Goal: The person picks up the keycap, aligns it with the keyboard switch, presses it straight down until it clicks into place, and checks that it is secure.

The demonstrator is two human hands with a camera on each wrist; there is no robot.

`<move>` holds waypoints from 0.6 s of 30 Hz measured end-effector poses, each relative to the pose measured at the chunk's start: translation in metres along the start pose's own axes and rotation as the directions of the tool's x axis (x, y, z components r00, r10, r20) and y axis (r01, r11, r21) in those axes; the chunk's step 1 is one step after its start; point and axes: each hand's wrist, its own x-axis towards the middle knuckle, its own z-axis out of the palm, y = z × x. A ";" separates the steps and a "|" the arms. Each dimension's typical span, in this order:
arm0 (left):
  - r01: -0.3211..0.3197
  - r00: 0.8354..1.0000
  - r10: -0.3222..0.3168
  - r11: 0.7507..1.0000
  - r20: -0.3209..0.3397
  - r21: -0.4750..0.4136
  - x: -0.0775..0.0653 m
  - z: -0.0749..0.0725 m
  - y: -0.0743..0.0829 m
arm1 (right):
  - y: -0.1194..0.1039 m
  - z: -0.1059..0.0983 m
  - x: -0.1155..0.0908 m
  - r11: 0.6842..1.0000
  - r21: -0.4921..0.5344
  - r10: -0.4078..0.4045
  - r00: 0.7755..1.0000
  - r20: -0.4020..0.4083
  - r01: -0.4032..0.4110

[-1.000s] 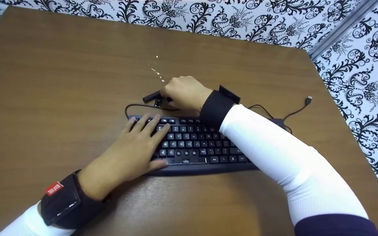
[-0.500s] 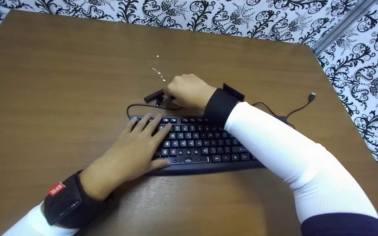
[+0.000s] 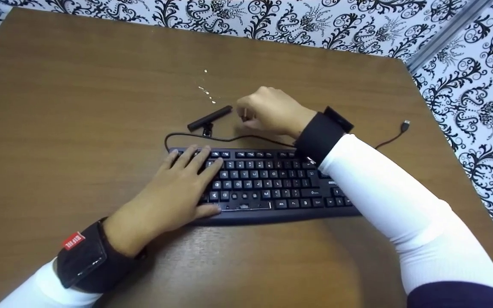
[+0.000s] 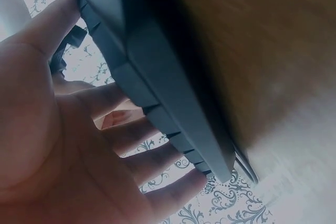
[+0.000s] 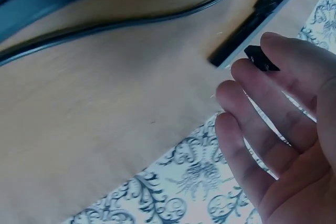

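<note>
Left hand (image 3: 171,192): laid across the left end of the keyboard (image 3: 268,184), fingers straight and spread, gripping nothing. Keyboard: flat on the tabletop (image 3: 79,107), several keycaps missing. White specks (image 3: 204,90): well beyond the keyboard. Black bar (image 3: 212,117): lying aslant behind the keyboard, small black bits (image 3: 207,130) next to it. Cable (image 3: 238,137): along the keyboard's back edge. Right hand (image 3: 272,111): behind the keyboard, thumb and forefinger pinching a black piece (image 5: 260,57). USB plug (image 3: 405,126): beyond the keyboard's right end.
</note>
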 end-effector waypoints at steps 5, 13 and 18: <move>0.004 1.000 -0.004 1.000 0.018 -0.006 0.002 -0.001 0.000 | 0.015 0.004 -0.003 0.995 0.088 0.048 0.998 0.034 -0.050; 0.011 1.000 -0.011 1.000 0.029 -0.009 0.002 0.000 -0.001 | 0.027 0.010 -0.005 0.976 0.191 0.086 0.991 0.100 -0.103; 0.009 1.000 -0.009 1.000 0.021 -0.019 0.001 0.000 -0.001 | 0.029 0.011 -0.005 0.972 0.204 0.098 0.990 0.106 -0.118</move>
